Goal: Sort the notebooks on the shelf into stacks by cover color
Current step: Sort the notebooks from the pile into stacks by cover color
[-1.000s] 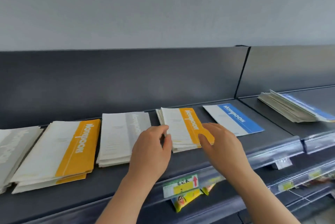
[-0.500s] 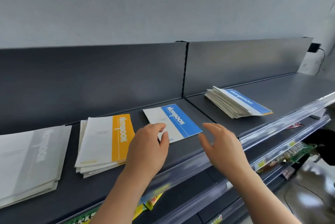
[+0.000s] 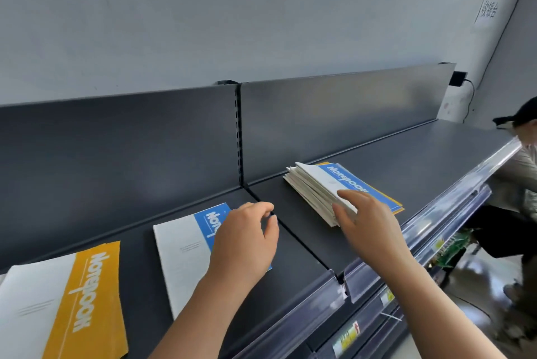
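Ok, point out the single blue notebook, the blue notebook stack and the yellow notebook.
single blue notebook [image 3: 183, 265], head view, white part of cover
blue notebook stack [image 3: 316, 181], head view, white part of top cover
yellow notebook [image 3: 93, 294], head view, yellow band

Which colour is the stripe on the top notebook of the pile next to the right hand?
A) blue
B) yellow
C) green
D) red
A: the top cover of the stack by the right hand has a blue band with white lettering on it.
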{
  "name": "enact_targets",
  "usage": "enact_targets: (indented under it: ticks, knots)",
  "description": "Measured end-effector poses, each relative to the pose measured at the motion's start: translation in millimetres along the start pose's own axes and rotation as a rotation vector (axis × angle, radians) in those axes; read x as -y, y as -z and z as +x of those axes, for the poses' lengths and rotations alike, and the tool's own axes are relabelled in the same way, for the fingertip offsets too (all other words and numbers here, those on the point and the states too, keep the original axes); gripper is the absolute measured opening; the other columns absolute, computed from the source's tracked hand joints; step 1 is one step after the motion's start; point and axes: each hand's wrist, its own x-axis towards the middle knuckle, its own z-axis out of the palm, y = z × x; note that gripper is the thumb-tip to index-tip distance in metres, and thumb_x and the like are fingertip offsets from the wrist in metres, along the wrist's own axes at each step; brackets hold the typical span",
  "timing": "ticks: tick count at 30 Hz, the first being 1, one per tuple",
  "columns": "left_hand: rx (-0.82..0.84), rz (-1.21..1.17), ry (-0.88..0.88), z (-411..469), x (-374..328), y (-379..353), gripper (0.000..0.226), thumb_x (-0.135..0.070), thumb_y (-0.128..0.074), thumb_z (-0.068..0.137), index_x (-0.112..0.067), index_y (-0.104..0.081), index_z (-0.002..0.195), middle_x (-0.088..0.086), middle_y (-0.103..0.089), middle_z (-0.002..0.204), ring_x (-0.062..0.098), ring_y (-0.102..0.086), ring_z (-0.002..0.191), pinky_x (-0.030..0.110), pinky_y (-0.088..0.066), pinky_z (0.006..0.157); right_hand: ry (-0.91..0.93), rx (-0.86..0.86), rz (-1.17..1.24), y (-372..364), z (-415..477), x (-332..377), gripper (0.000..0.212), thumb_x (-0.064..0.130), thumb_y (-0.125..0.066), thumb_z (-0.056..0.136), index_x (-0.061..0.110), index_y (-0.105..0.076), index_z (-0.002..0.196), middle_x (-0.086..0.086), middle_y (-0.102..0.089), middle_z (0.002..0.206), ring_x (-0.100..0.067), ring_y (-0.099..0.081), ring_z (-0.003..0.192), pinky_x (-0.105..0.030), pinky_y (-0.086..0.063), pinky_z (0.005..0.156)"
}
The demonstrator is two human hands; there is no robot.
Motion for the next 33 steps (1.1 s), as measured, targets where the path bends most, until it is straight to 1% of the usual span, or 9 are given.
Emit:
enact_targets:
  ticks: [5,8,12,14,18,20,25,30,33]
  knots:
    - [0.009,0.004,0.037,23.5,-23.1,-41.9,0.027,-0.029,-0.049,0.094,-0.026,-0.066,0.114,-0.012,-0.065,0.099,0.009,-0.058,0.094,0.027,-0.048,0.084,-0.051,0.08,-0.027,-4.1,47.0,-50.0,0.033,0.026,-0.047,0.096,0.015,-0.059,0.124,0.001,-0.056,0.133,-0.021,-0.055,0.114,-0.029,-0.042,0.089]
    - [0.021,-0.044,0.114,36.9,-39.4,-69.3,0.023,-0.027,-0.05,0.093,-0.025,-0.068,0.107,-0.015,-0.065,0.083,0.009,-0.061,0.083,0.027,-0.05,0.078,-0.063,0.157,-0.037,-10.1,72.6,-82.1,0.027,0.021,-0.043,0.095,0.006,-0.062,0.108,-0.003,-0.062,0.116,-0.027,-0.058,0.1,-0.035,-0.048,0.08]
    - [0.054,-0.183,0.232,55.2,-62.8,-102.6,0.025,-0.028,-0.05,0.093,-0.014,-0.062,0.075,-0.011,-0.053,0.051,0.007,-0.047,0.05,0.022,-0.042,0.056,0.061,0.26,-0.063,-15.4,95.2,-112.9,0.021,0.022,-0.04,0.09,0.01,-0.056,0.081,0.001,-0.06,0.086,-0.023,-0.054,0.08,-0.034,-0.046,0.066]
    - [0.049,-0.239,0.3,63.6,-71.2,-113.2,0.03,-0.034,-0.054,0.091,-0.009,-0.065,0.078,-0.008,-0.062,0.058,0.005,-0.052,0.052,0.018,-0.042,0.051,0.165,0.285,-0.038,-16.4,99.3,-117.8,0.02,0.021,-0.041,0.09,0.011,-0.052,0.077,0.0,-0.058,0.081,-0.021,-0.052,0.075,-0.034,-0.044,0.062]
    - [-0.034,-0.302,0.432,67.9,-77.4,-119.8,0.012,-0.026,-0.063,0.088,-0.014,-0.064,0.086,-0.009,-0.07,0.087,0.004,-0.065,0.073,0.013,-0.045,0.047,0.359,0.35,0.073,-15.3,100.8,-123.1,0.021,0.02,-0.042,0.095,0.016,-0.061,0.09,0.002,-0.065,0.092,-0.016,-0.056,0.08,-0.033,-0.048,0.065]
    - [-0.051,-0.305,0.466,65.5,-77.3,-118.6,0.008,-0.021,-0.061,0.089,-0.014,-0.064,0.09,-0.01,-0.07,0.091,0.005,-0.066,0.079,0.018,-0.051,0.053,0.314,0.35,0.127,-14.1,107.0,-132.0,0.02,0.021,-0.043,0.095,0.016,-0.063,0.096,0.004,-0.065,0.094,-0.016,-0.057,0.081,-0.031,-0.048,0.066]
    - [-0.09,-0.343,0.521,58.6,-84.1,-122.0,0.015,-0.014,-0.048,0.094,-0.012,-0.063,0.095,-0.009,-0.068,0.094,0.005,-0.063,0.08,0.01,-0.043,0.043,0.3,0.341,0.088,-16.9,114.7,-143.9,0.02,0.023,-0.043,0.094,0.013,-0.059,0.09,0.002,-0.062,0.088,-0.017,-0.054,0.079,-0.032,-0.046,0.066]
    - [-0.108,-0.467,0.573,51.1,-89.6,-127.7,0.013,-0.011,-0.057,0.091,-0.018,-0.063,0.1,-0.011,-0.069,0.098,0.006,-0.065,0.086,0.02,-0.051,0.058,0.326,0.38,0.145,-16.9,111.6,-143.2,0.023,0.024,-0.042,0.096,0.016,-0.062,0.103,0.003,-0.064,0.1,-0.014,-0.058,0.085,-0.029,-0.05,0.069]
    - [-0.142,-0.583,0.581,44.5,-91.4,-122.2,0.02,-0.007,-0.054,0.093,-0.023,-0.061,0.104,-0.013,-0.069,0.1,0.005,-0.064,0.091,0.018,-0.05,0.061,0.269,0.408,0.219,-13.4,114.2,-142.4,0.022,0.029,-0.044,0.096,0.024,-0.058,0.112,0.004,-0.064,0.099,-0.013,-0.058,0.08,-0.026,-0.046,0.059]
